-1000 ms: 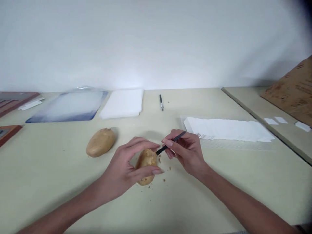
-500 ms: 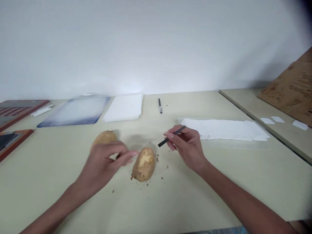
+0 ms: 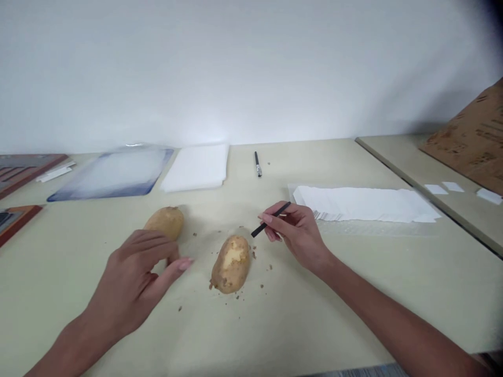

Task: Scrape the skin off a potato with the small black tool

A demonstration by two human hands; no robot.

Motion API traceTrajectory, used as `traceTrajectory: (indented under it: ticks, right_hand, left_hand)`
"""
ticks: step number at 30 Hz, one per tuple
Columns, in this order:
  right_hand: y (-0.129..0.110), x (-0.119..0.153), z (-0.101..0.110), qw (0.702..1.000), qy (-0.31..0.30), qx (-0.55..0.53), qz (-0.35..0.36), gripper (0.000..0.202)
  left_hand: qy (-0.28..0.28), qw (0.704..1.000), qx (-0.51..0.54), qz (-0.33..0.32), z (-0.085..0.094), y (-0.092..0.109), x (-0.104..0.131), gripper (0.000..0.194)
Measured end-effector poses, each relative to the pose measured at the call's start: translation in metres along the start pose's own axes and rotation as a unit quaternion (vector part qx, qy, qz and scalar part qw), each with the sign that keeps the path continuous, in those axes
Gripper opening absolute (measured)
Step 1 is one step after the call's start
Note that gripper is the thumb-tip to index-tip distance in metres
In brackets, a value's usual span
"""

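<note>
A potato with a pale peeled patch (image 3: 231, 264) lies on the table, with small brown scraps around it. To its right, my right hand (image 3: 296, 233) pinches a thin black stick (image 3: 270, 220), whose lower end is just above and right of the potato. My left hand (image 3: 135, 277) is left of this potato, thumb and fingers apart, holding nothing. A second, whole potato (image 3: 167, 222) lies behind my left hand, its lower part covered by the fingers.
Behind are a blue-edged clear sheet (image 3: 113, 172), white paper (image 3: 196, 166) and a black-and-silver knife-like tool (image 3: 258, 164). White strips (image 3: 361, 203) lie right, cardboard (image 3: 471, 141) beyond. Red-brown frames (image 3: 23, 225) stand at the left edge.
My left hand has moved left, away from the peeled potato, and its fingers have opened. My right hand has shifted slightly left with the black stick.
</note>
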State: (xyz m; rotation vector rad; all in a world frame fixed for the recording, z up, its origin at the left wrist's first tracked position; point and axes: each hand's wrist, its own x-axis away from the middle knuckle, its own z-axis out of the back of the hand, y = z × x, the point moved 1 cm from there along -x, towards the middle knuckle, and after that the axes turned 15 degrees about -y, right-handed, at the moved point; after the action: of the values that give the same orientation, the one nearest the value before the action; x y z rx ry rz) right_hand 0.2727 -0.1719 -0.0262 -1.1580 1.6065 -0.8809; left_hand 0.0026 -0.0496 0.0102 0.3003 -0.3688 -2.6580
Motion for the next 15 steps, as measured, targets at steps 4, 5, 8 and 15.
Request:
traceTrajectory:
  ticks: [4,5,8,15]
  right_hand:
    - [0.001,0.0,0.002,1.0,-0.005,0.004,-0.005,0.008]
    - [0.002,0.0,0.001,1.0,-0.01,0.008,-0.011,0.007]
    - [0.004,0.0,0.0,0.999,-0.028,0.011,-0.024,0.007]
    - [0.007,0.0,-0.009,0.998,-0.058,-0.026,-0.027,0.002]
  left_hand:
    - [-0.145,0.988,0.048,0.013,-0.007,0.022,-0.014,0.081]
    - [-0.173,0.984,0.044,0.003,-0.011,0.027,-0.019,0.095]
    - [-0.238,0.97,0.032,-0.03,-0.022,0.034,-0.034,0.115]
    - [-0.259,0.959,0.116,0.009,-0.023,0.011,-0.032,0.095]
